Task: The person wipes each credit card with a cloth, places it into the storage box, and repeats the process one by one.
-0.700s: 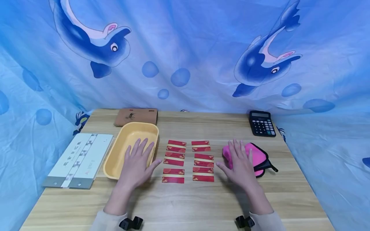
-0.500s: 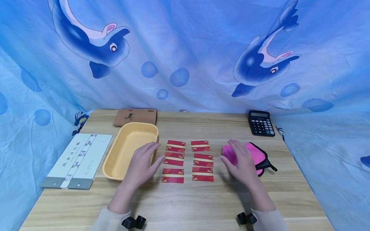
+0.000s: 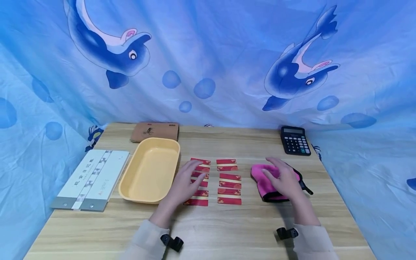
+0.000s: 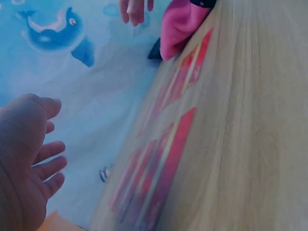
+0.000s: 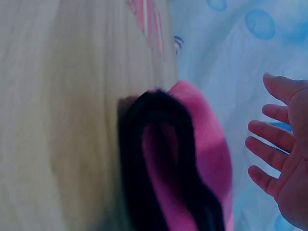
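My left hand [image 3: 184, 183] hovers over the left column of red and gold cards [image 3: 196, 202], its fingers loosely bent and holding nothing; it hides parts of the upper cards. A second column of similar cards [image 3: 229, 200] lies just to the right. Above the pink pouch with black edging [image 3: 264, 182] is my right hand [image 3: 286, 180], fingers apart and empty. In the right wrist view, a gap shows between the hand [image 5: 284, 144] and the pink pouch [image 5: 207, 139].
A yellow tray [image 3: 146, 173] stands left of the cards, with a white and grey folder [image 3: 92, 180] beyond it. At the back lie a brown wallet [image 3: 156, 132] and, on the right, a black calculator [image 3: 295, 141]. A blue dolphin-printed curtain [image 3: 227, 47] hangs behind the table.
My left hand has moved right, off the tray's edge and over the left cards. The right hand has shifted slightly right, uncovering more of the pouch's left part.
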`<state>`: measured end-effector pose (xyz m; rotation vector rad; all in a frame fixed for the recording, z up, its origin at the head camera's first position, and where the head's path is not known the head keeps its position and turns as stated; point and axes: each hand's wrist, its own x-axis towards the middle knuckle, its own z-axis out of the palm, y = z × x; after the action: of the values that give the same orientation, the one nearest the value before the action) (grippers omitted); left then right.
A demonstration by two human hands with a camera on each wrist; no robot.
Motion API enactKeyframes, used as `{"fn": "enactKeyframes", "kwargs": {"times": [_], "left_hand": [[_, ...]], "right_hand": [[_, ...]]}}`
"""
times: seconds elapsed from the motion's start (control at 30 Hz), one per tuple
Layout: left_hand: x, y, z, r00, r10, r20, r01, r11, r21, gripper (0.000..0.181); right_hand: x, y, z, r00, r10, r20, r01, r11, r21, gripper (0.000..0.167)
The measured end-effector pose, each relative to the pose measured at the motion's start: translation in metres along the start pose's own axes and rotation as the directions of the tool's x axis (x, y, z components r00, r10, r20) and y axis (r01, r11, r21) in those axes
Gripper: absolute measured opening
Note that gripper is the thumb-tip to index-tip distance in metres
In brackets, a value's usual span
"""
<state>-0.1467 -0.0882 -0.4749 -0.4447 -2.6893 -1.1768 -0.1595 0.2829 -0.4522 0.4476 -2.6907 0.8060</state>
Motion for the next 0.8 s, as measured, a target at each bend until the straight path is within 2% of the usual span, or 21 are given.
{"fn": "enactKeyframes", "kwargs": {"times": [0.1,0.17,0.33,0.4,0.63,0.8], "left_hand": [[0.010,-0.006,0.010,0.998,-0.058,0.006,0.058,0.998,0.016,0.052],[0.016,-0.010,0.015,0.997,-0.080,-0.019,0.081,0.996,0.033,0.052],[0.026,-0.026,0.029,0.991,-0.082,-0.107,0.089,0.994,0.067,0.048],[0.028,-0.032,0.033,0.989,-0.086,-0.118,0.094,0.993,0.068,0.047],[0.028,-0.047,0.040,0.992,-0.111,-0.066,0.114,0.992,0.050,0.052],[0.033,-0.051,0.043,0.982,-0.180,-0.058,0.184,0.981,0.067,0.058]], "right_hand": [[-0.006,0.008,0.002,0.998,0.049,0.049,-0.048,0.999,-0.020,0.054],[-0.009,0.013,0.003,0.994,0.075,0.083,-0.073,0.997,-0.027,0.057],[-0.014,0.021,0.007,0.979,0.119,0.164,-0.116,0.993,-0.024,0.063],[-0.015,0.023,0.009,0.973,0.135,0.186,-0.132,0.991,-0.028,0.066],[-0.021,0.028,0.018,0.942,0.216,0.258,-0.207,0.976,-0.060,0.077],[-0.022,0.028,0.021,0.934,0.229,0.276,-0.219,0.974,-0.065,0.078]]}}
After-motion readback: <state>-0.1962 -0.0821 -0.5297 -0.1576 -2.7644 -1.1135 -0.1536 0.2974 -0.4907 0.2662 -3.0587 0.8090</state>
